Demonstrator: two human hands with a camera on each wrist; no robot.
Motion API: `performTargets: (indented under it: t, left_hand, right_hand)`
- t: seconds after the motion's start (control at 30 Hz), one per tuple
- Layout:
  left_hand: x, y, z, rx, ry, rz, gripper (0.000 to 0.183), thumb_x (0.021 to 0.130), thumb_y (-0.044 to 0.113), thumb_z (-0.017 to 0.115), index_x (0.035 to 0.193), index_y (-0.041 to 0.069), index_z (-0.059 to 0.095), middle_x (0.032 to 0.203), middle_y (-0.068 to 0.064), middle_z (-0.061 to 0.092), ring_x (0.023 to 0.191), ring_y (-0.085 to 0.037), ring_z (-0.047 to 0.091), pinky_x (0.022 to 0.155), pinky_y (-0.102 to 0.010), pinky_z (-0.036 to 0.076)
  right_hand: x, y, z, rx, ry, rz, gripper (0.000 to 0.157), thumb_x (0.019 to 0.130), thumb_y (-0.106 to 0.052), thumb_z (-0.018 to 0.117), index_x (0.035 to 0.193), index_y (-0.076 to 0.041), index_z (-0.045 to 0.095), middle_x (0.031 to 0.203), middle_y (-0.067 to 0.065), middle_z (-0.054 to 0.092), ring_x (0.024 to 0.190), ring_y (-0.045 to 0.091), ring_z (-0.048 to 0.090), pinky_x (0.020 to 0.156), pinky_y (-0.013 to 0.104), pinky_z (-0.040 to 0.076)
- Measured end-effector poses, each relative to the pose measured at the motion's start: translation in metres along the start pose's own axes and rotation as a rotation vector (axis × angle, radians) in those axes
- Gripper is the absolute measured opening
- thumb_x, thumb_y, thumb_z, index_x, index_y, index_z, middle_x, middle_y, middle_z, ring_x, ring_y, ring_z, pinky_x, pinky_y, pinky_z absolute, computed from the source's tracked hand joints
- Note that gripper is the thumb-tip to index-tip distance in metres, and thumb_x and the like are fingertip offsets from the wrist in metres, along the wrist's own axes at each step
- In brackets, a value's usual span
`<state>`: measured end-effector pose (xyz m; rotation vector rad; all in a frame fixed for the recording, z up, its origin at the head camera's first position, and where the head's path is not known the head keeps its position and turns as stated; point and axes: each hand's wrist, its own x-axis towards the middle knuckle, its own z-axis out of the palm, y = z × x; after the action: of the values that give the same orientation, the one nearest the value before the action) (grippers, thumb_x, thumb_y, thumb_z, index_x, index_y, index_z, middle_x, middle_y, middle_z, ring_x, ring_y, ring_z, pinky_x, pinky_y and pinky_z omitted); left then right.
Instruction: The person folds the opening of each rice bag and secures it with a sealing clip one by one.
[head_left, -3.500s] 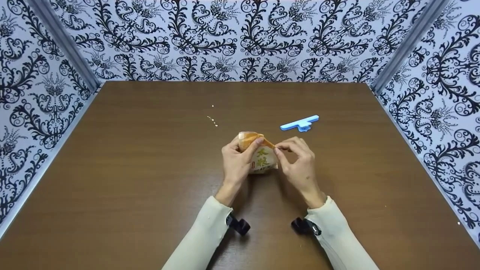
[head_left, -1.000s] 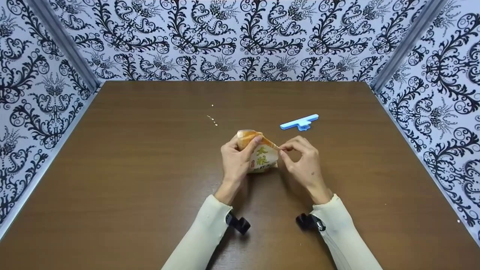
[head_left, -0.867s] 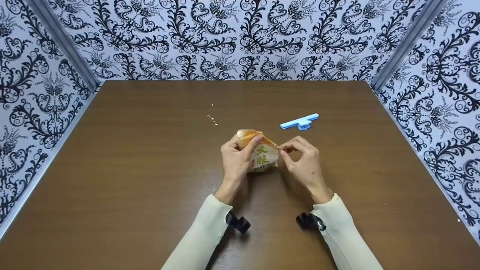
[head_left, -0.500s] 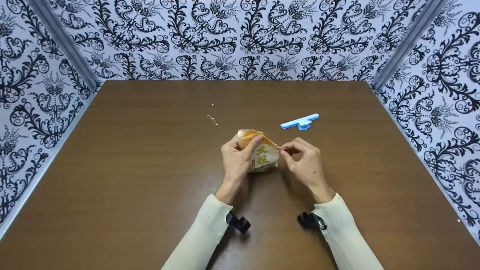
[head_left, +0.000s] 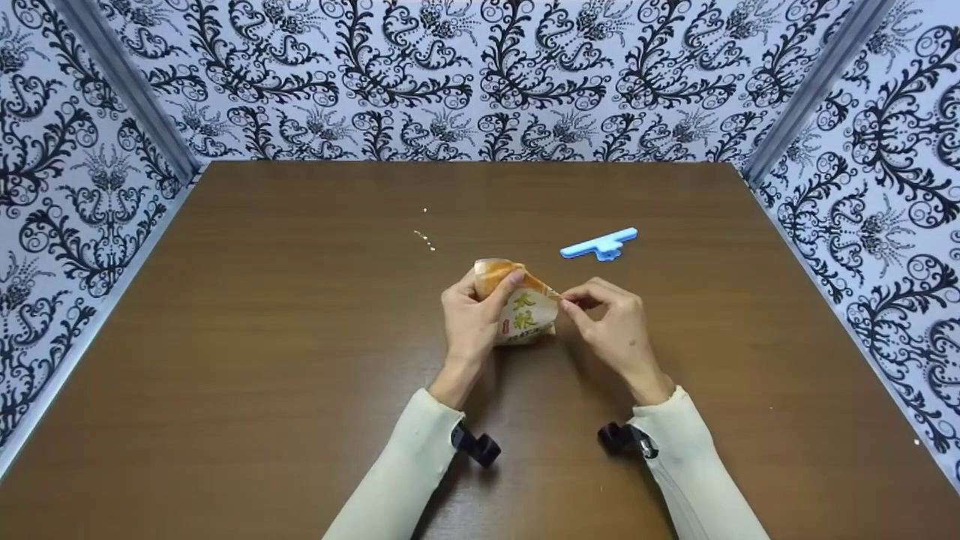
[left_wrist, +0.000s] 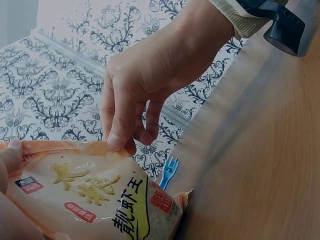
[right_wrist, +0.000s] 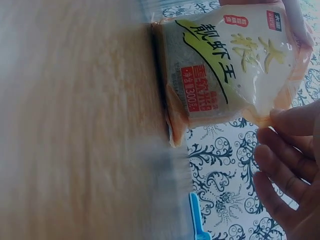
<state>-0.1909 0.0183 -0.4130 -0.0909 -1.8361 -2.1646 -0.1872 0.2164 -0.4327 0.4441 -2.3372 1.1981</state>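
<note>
Two hands on small orange-edged clear plastic rice bag [head_left: 525,315]: left hand [head_left: 472,322] grips top-left edge, right hand [head_left: 611,326] pinches top-right corner. Bag upright on brown wooden table [head_left: 262,315]. Light-blue plastic sealing clip [head_left: 600,244] beyond right-hand pinch, apart. White grains [head_left: 426,238] beyond left-hand grip.

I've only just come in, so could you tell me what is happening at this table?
A person is working on a small rice bag standing on the brown table. The left hand grips its top, and the right hand pinches the top's right corner. A blue clip lies apart, behind the bag.
</note>
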Motion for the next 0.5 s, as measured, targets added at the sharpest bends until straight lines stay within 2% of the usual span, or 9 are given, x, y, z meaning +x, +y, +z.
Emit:
performTargets:
  t: [0.4, 0.5]
  left_hand:
    - [-0.0007, -0.0008, 0.0004, 0.003, 0.008, -0.007, 0.017, 0.089, 0.008, 0.082, 0.101, -0.003, 0.078, 0.090, -0.016, 0.079, 0.072, -0.007, 0.070, 0.066, -0.023, 0.057]
    - [-0.0007, -0.0002, 0.0008, 0.004, 0.006, -0.001, 0.018, 0.088, 0.008, 0.083, 0.101, -0.003, 0.078, 0.090, -0.017, 0.079, 0.072, -0.008, 0.070, 0.066, -0.023, 0.056]
  right_hand:
    - [0.0015, 0.0023, -0.0016, 0.059, -0.016, -0.004, 0.008, 0.088, -0.005, 0.082, 0.090, -0.013, 0.082, 0.087, -0.002, 0.078, 0.080, 0.010, 0.066, 0.074, 0.020, 0.055]
    - [0.0019, 0.0018, -0.0028, 0.059, -0.022, -0.007, 0.008, 0.088, -0.007, 0.082, 0.091, -0.015, 0.082, 0.088, -0.003, 0.078, 0.081, 0.009, 0.066, 0.075, 0.026, 0.057]
